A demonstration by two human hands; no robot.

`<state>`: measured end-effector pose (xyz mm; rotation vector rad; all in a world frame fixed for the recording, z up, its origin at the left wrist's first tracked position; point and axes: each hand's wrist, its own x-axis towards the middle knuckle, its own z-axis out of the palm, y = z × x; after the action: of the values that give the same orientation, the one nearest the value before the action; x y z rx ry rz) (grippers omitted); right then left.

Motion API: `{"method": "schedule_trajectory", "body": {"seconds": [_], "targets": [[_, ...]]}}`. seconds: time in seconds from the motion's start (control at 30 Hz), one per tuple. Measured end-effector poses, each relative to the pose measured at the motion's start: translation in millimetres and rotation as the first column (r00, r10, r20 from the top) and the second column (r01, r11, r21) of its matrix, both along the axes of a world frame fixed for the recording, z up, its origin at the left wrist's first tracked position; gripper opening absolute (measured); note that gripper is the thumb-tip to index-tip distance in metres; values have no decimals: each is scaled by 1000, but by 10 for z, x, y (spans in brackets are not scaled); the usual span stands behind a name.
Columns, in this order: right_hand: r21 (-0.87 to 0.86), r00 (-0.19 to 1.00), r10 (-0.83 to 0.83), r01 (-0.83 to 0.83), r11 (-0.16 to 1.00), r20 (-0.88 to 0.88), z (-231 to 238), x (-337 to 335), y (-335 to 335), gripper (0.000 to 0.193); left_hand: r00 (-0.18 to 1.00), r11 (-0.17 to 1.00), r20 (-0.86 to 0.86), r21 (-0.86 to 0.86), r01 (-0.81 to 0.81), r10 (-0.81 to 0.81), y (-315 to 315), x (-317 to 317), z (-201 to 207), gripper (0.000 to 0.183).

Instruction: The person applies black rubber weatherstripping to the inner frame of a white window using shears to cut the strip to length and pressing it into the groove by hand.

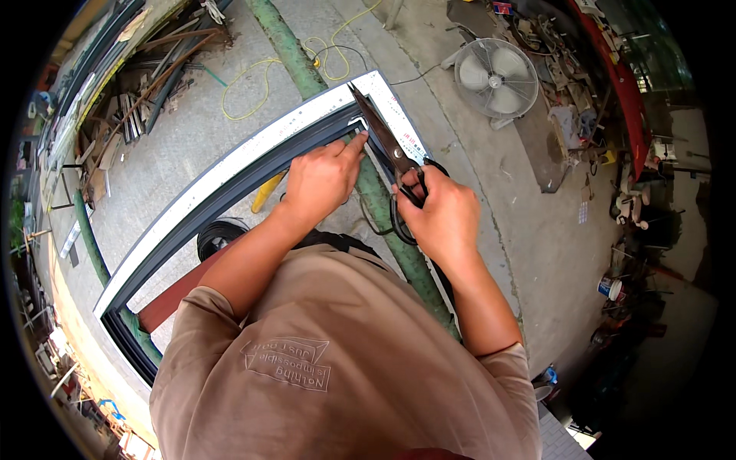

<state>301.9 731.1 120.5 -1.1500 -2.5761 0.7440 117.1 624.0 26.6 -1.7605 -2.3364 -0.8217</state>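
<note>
A white-faced metal frame (pixel 253 146) with dark inner channels, like a window frame, lies across a green pipe (pixel 372 188) in front of me. My left hand (pixel 326 176) rests at the frame's far inner corner, its index finger stretched against the channel there. Its other fingers curl under, and what they hold, if anything, is hidden. In my right hand (pixel 445 215) is a pair of large scissors (pixel 389 139) with black handles and dark blades. The blades point away over the frame's short right side. A thin dark strip (pixel 369 222) loops down between my hands.
A standing fan (pixel 497 80) is on the concrete floor at the far right, near a cluttered dark bench (pixel 541 149). Yellow cord (pixel 268 80) lies beyond the frame. Metal bars and scrap (pixel 146 84) pile up at the far left. A red-brown bar (pixel 180 291) passes under the frame.
</note>
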Motion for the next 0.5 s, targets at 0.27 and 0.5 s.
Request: {"method": "schedule_trajectory", "body": {"seconds": [0.27, 0.5], "targets": [[-16, 1000, -11, 11, 1000, 15, -58, 18, -8, 21, 996, 979, 37, -190, -69, 78, -5, 44, 193, 42], [18, 1000, -20, 19, 1000, 9, -53, 10, -7, 19, 1000, 979, 10, -201, -27, 30, 43, 38, 182, 45]]}}
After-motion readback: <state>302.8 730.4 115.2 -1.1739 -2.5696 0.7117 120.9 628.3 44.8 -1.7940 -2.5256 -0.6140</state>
